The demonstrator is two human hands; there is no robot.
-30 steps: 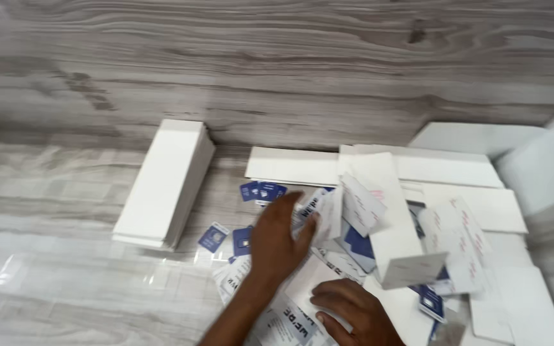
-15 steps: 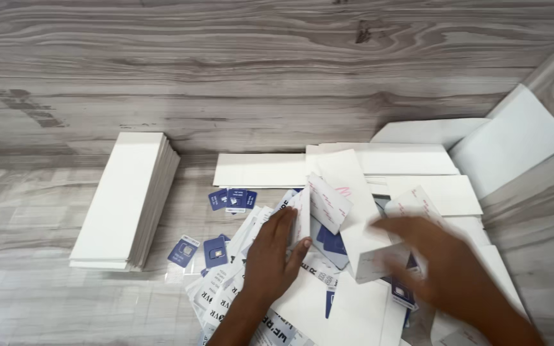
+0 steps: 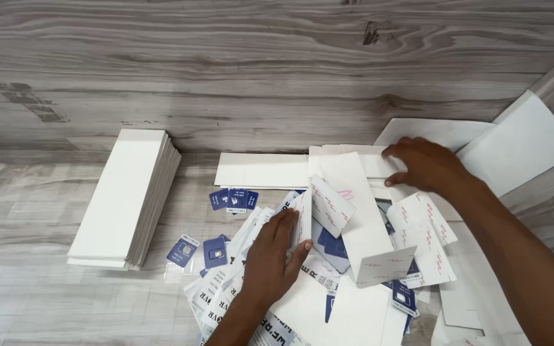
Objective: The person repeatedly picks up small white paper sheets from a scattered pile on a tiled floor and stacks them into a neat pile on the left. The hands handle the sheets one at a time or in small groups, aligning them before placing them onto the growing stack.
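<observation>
A grey wood-grain floor point(image 3: 277, 70) is seen, with a neat stack of white sheets point(image 3: 123, 198) toward its left edge. The scattered white and blue cards point(image 3: 328, 256) are pressed by the flat, spread left hand point(image 3: 274, 259). A white sheet point(image 3: 360, 163) is touched by the loosely curled right hand point(image 3: 428, 166).
</observation>
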